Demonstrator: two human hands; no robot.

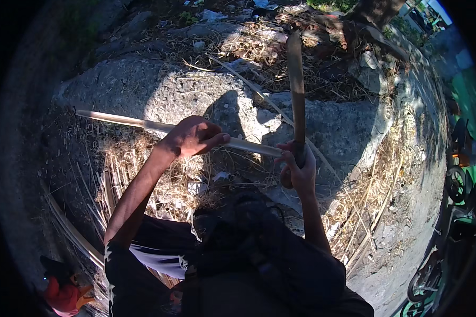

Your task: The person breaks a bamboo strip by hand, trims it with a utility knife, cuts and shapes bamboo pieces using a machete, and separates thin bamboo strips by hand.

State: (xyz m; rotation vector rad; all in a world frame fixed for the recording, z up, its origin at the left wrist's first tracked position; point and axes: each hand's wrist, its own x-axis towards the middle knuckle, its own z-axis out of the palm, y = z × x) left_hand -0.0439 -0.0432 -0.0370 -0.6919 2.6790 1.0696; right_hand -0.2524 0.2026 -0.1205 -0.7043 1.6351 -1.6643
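My left hand (193, 137) is closed round a pale bamboo strip (119, 119), which slants across in front of me. The far left end of the strip sticks out well past my fingers. In my right hand (297, 168) is a machete (296, 84), its long brownish blade standing up and away from me. The dark handle is mostly hidden in my fist. The strip's right end meets the fingers of my right hand, close to the base of the blade; whether the edge touches it I cannot tell.
A rough stone block (116, 87) lies across the ground ahead. Curly shavings (188, 174) and loose strips (71, 227) cover the ground. A long thin strip (248, 84) leans over the stone. A person in red (61, 296) is at lower left; bicycle wheels (456, 185) stand at right.
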